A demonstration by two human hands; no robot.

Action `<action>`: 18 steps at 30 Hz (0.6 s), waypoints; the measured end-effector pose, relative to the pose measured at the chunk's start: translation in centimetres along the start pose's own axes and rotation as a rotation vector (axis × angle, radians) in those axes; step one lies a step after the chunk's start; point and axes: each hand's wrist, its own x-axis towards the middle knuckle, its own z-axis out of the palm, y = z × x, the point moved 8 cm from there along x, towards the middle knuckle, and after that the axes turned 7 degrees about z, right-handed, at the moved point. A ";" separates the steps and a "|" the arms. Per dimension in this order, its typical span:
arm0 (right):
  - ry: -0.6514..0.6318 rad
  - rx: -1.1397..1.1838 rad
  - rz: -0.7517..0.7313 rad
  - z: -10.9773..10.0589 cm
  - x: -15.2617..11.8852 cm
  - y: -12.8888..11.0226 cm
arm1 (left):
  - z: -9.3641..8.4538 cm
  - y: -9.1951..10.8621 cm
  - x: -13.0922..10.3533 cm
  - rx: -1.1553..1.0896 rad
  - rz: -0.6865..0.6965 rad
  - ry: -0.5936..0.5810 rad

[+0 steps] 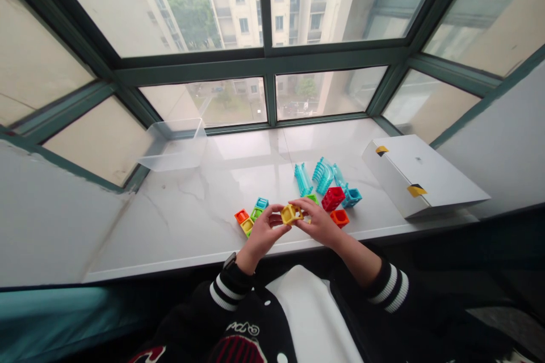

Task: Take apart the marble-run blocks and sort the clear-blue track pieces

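Between my two hands, above the front of the white sill, is a yellow hollow toy block (288, 215). My left hand (266, 231) grips its left side with thumb and fingers. On the other side, my right hand (317, 220) has its fingertips closed on the block's right edge. Left of my left hand lie joined blocks: an orange block (241, 215), a yellow block (247, 226), a green block (256, 214) and a blue block (261, 203). Beyond my right hand are a red block (332, 198), an orange-red block (339, 218), a blue block (352, 198) and a partly hidden green block (313, 198).
Clear turquoise track pieces (303, 180) lie behind the blocks, one of them a curved piece (323, 174). A transparent plastic bin (174, 147) stands at the back left. On the right is a white box (426, 176) with yellow-black tabs. Windows enclose the white sill (179, 227).
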 end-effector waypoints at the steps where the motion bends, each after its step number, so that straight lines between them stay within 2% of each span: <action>1: -0.011 -0.031 -0.010 -0.3 0.0 -0.3 | 0.3 0.1 0.0 0.013 0.006 -0.009; 7: -0.081 -0.200 -0.044 -2.2 -0.9 -0.6 | 1.4 0.5 0.0 0.129 0.062 -0.055; 11: -0.021 -0.327 -0.042 -4.3 -1.5 0.0 | 2.5 0.3 0.3 0.312 0.155 -0.121; 14: 0.062 -0.399 -0.037 -6.4 -2.0 0.4 | 3.6 -1.2 0.7 0.403 0.159 -0.181; 18: 0.125 -0.455 -0.003 -8.8 -3.1 1.2 | 5.2 -4.0 1.2 0.419 0.114 -0.245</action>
